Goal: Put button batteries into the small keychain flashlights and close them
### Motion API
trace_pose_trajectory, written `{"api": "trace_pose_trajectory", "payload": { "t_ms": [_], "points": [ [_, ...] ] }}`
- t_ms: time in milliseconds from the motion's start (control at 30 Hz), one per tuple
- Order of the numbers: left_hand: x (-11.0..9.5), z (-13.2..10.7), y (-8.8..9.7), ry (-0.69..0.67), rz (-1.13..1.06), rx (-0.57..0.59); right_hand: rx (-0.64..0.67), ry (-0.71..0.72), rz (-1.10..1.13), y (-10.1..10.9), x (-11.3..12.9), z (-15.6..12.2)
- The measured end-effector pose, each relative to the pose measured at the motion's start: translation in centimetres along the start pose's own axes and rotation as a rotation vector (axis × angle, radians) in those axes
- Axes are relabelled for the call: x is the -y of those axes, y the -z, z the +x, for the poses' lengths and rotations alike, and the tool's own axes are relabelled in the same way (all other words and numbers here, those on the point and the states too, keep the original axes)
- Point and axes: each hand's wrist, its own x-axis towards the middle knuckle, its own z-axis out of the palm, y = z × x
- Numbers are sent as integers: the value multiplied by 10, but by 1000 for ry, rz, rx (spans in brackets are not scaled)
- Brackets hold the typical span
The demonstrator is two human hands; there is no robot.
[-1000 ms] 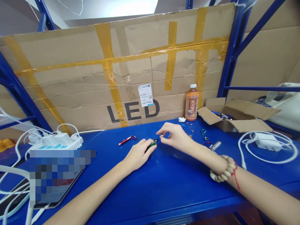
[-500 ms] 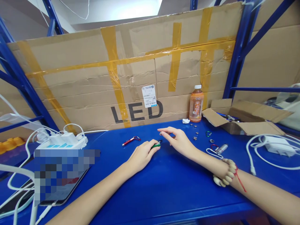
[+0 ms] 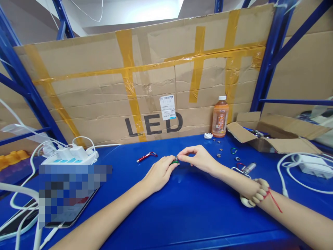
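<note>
Near the middle of the blue table, my left hand [image 3: 159,173] is closed around a small green flashlight tube [image 3: 176,162], mostly covered by the fingers. My right hand [image 3: 198,158] meets it from the right, thumb and forefinger pinched on a tiny silvery piece [image 3: 176,158] at the tube's upper edge; its exact kind is too small to tell. A red keychain flashlight [image 3: 143,158] with a red carabiner lies beyond my left hand. To the right of my right hand are several small button cells [image 3: 221,150], a green carabiner [image 3: 233,150], a metal ring [image 3: 237,159] and a silver flashlight [image 3: 250,168].
Behind stands a taped cardboard sheet [image 3: 104,100]. An orange drink bottle [image 3: 220,119] and crumpled tissue [image 3: 208,135] are at the back. An open carton [image 3: 286,144] and white charger [image 3: 313,166] lie right; a power strip [image 3: 70,158] and tablet [image 3: 65,222] lie left.
My right hand has turned and come down to the green flashlight tube, its extended forefinger now pinched with the thumb. My left hand stays nearly in place. The view has shifted slightly.
</note>
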Motion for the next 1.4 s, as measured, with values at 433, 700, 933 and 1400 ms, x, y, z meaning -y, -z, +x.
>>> {"api": "trace_pose_trajectory", "payload": {
  "t_ms": [433,700,933,1400],
  "points": [
    [0,-1,1,13,-85,-30,40,-46,6,6,1,1],
    [-2,-3,1,-68,-72,-2,197,-217,99,3,-2,-3],
    [-1,0,-2,43,-107,-10,230,-217,73,-4,-7,-2],
    [8,4,-5,122,-193,-71,69,-136,56,-13,-14,1]
  ]
}}
